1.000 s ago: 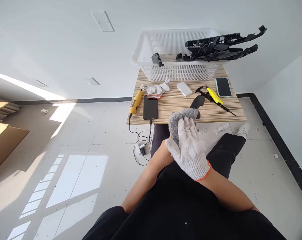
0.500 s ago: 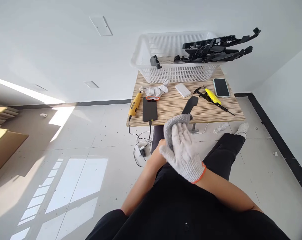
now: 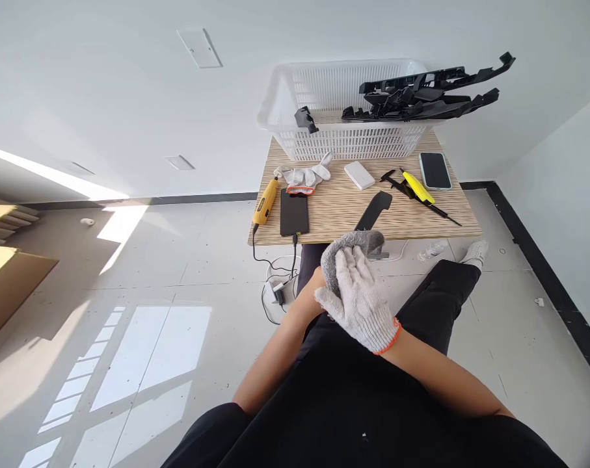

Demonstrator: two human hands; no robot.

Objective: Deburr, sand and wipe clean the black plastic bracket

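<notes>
A grey cloth (image 3: 331,263) is bunched between my two hands, in front of the table's near edge. My right hand (image 3: 358,292), in a white knitted glove with an orange cuff, presses on the cloth with its fingers together. My left hand (image 3: 319,281) is bare at the wrist and lies under the cloth, its fingers covered. From the far side of the cloth sticks a long, flat black plastic part (image 3: 373,210) with a hooked end, tilted up to the right over the table edge. Its near end is hidden by the cloth and hands.
On the wooden table (image 3: 331,218) lie a yellow rotary tool (image 3: 265,203), a black tablet-like device (image 3: 293,214), white gloves (image 3: 307,177), a white box (image 3: 359,175), black calipers (image 3: 397,184), a yellow cutter (image 3: 417,186) and a phone (image 3: 435,171). A white basket (image 3: 348,142) holds black plastic parts (image 3: 416,101).
The cloth and my right hand have shifted slightly toward my body, so more of the black part shows. The whole view has moved a little.
</notes>
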